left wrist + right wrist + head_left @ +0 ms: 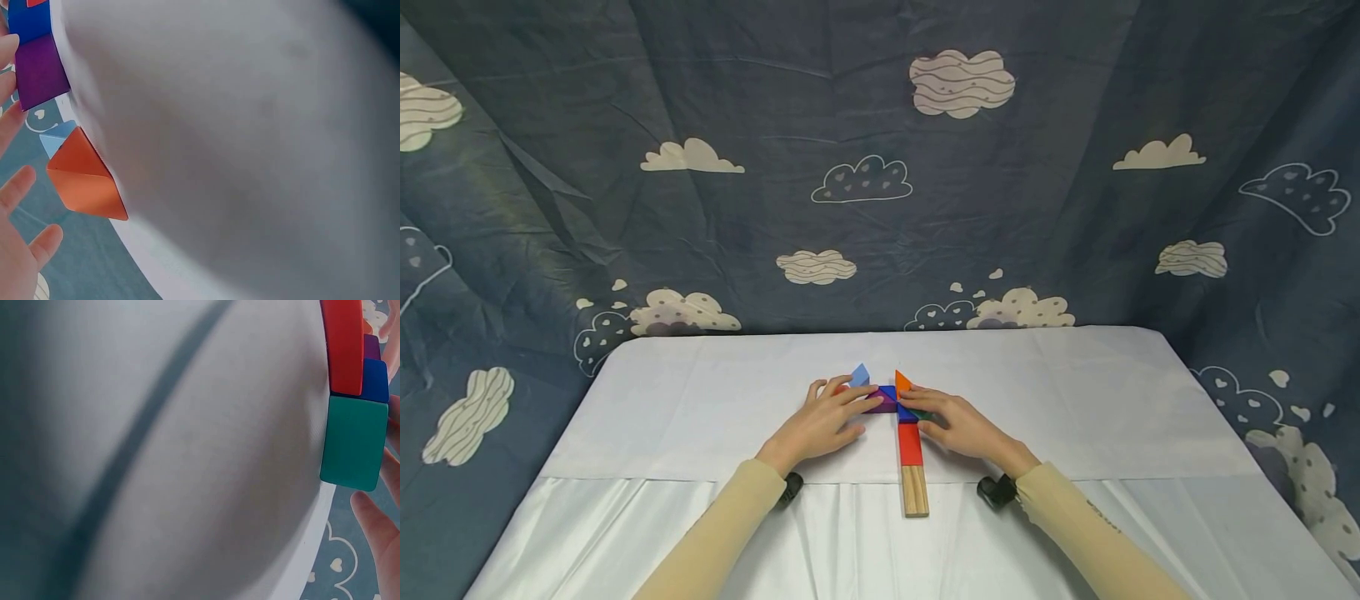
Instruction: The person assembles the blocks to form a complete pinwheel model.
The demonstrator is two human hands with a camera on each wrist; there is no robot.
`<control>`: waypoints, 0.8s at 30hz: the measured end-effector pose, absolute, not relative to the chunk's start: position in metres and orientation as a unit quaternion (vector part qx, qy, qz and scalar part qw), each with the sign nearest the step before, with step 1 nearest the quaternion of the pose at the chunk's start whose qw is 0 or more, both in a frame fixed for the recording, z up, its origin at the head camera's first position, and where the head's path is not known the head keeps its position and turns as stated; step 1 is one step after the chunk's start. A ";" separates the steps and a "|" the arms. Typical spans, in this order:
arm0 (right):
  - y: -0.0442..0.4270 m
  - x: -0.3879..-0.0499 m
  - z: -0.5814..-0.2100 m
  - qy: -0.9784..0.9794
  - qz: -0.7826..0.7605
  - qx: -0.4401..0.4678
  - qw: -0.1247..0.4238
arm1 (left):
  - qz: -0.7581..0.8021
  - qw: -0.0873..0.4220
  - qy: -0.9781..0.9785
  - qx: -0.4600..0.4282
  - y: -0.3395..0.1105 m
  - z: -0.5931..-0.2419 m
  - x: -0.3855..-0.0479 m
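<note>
Wooden toy blocks lie together on the white cloth. My left hand (827, 417) rests its extended fingertips against a purple block (882, 404), seen in the left wrist view beside a blue one. Near its other fingers are an orange block (87, 175) and a light blue triangular block (861, 375). Across from it, my right hand (958, 421) has extended fingers at the blue block (907, 416) and a green block (354, 442). An orange pointed block (902, 382) stands just beyond those fingers. The hands partly cover the blocks in the head view.
A red block (910, 444) and plain wood blocks (915, 492) run in a line toward me from the blue one. The white-covered table (700, 375) ends at a dark cloud-patterned cloth (850, 233) behind it.
</note>
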State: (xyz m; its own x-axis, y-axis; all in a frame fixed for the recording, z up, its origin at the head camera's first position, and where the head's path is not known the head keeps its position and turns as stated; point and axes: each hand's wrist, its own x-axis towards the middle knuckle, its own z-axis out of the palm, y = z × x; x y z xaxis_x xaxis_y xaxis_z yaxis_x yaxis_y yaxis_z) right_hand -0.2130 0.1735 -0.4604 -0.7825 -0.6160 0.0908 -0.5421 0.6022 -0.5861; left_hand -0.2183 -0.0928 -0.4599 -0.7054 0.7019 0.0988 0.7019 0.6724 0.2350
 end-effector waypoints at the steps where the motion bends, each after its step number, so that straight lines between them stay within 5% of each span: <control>1: 0.174 -0.213 -0.461 0.894 -0.305 -0.323 0.061 | -0.128 0.002 -0.914 -0.384 -0.093 -0.460 -0.218; 24: 0.174 -0.213 -0.460 0.889 -0.314 -0.327 0.056 | -0.151 0.030 -0.921 -0.357 -0.093 -0.452 -0.263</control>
